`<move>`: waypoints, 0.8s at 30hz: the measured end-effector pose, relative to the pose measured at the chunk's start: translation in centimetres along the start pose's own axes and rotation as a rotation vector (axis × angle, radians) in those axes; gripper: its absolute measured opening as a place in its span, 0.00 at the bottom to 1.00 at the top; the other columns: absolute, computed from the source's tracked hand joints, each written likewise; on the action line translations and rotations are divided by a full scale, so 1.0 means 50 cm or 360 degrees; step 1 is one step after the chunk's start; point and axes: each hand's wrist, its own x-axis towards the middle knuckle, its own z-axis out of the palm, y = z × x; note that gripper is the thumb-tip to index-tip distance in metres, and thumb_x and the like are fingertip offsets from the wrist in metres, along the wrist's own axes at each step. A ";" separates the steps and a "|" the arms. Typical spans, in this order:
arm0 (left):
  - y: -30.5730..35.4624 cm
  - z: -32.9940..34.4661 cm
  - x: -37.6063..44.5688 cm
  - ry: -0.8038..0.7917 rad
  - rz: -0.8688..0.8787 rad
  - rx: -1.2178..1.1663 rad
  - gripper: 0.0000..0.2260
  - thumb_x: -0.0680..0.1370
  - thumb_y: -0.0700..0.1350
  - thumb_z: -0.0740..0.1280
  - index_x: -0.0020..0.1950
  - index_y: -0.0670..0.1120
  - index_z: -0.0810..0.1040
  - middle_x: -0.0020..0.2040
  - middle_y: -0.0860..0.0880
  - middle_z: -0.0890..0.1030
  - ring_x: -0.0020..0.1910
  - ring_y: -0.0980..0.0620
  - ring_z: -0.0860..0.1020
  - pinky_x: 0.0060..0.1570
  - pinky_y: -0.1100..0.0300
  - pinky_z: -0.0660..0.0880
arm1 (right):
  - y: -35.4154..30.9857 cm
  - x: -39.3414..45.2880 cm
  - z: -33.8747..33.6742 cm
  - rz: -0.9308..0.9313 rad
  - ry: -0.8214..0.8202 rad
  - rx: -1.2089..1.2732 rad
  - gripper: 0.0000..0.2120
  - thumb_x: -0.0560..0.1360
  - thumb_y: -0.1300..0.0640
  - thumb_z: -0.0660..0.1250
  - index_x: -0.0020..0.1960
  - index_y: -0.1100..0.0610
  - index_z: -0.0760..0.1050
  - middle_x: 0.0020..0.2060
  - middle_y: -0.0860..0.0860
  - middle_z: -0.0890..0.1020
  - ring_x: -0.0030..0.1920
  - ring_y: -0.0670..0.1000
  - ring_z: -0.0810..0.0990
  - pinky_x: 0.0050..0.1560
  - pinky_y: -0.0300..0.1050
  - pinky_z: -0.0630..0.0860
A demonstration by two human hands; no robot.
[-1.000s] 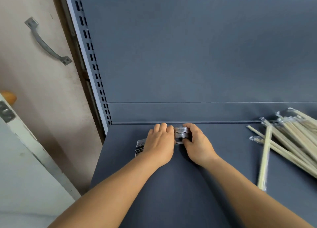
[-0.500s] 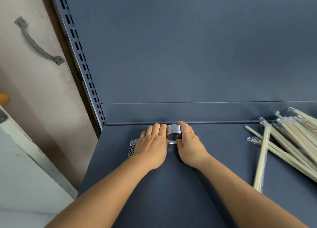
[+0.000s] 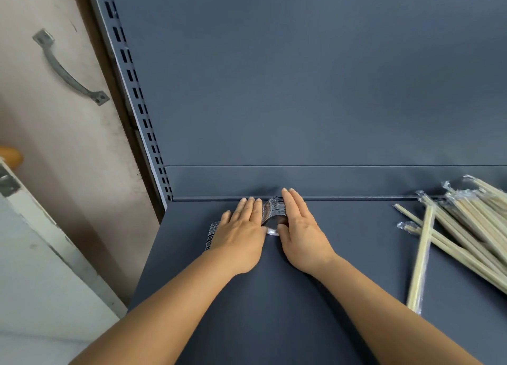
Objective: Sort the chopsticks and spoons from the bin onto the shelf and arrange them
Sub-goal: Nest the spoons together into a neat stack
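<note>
Spoons (image 3: 274, 213), nested into a tight metal stack, lie on the shelf (image 3: 274, 309) at its far edge, against the back panel. Over the last second we have straightened our fingers: the left hand (image 3: 241, 235) lies flat over the handles, the right hand (image 3: 299, 227) presses flat against the bowls, squaring the stack. Thin, shiny, ridged edges show. Wrapped pale wooden chopsticks (image 3: 466, 233) lie loose, far right.

Spoons (image 3: 274, 212): metal, nested in a tight stack lying on its side at rear of shelf (image 3: 274, 309), bowls to right. Chopsticks (image 3: 466, 227): wrapped prs, piled loosely at shelf's right, one pr (image 3: 421, 263) lying apart.
</note>
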 end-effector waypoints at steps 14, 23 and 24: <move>-0.016 -0.012 -0.023 -0.0062 0.0095 0.0092 0.28 0.83 0.55 0.46 0.78 0.46 0.37 0.78 0.49 0.38 0.76 0.54 0.36 0.75 0.52 0.39 | -0.021 -0.004 0.003 0.0070 -0.0031 -0.0111 0.35 0.79 0.51 0.57 0.78 0.56 0.41 0.77 0.48 0.42 0.76 0.46 0.40 0.75 0.42 0.46; -0.028 -0.006 -0.030 -0.0101 0.0163 0.0066 0.27 0.84 0.53 0.45 0.77 0.47 0.35 0.77 0.51 0.34 0.75 0.55 0.33 0.75 0.52 0.38 | -0.022 -0.019 -0.004 0.0057 -0.0084 -0.0232 0.32 0.81 0.52 0.53 0.77 0.58 0.39 0.77 0.49 0.41 0.77 0.47 0.40 0.75 0.43 0.51; -0.030 -0.007 -0.030 -0.0110 0.0170 0.0070 0.27 0.84 0.53 0.45 0.77 0.47 0.35 0.77 0.51 0.34 0.75 0.55 0.33 0.74 0.52 0.37 | -0.021 -0.020 -0.004 0.0053 -0.0082 -0.0242 0.31 0.81 0.53 0.53 0.77 0.58 0.39 0.77 0.50 0.41 0.77 0.47 0.40 0.75 0.44 0.51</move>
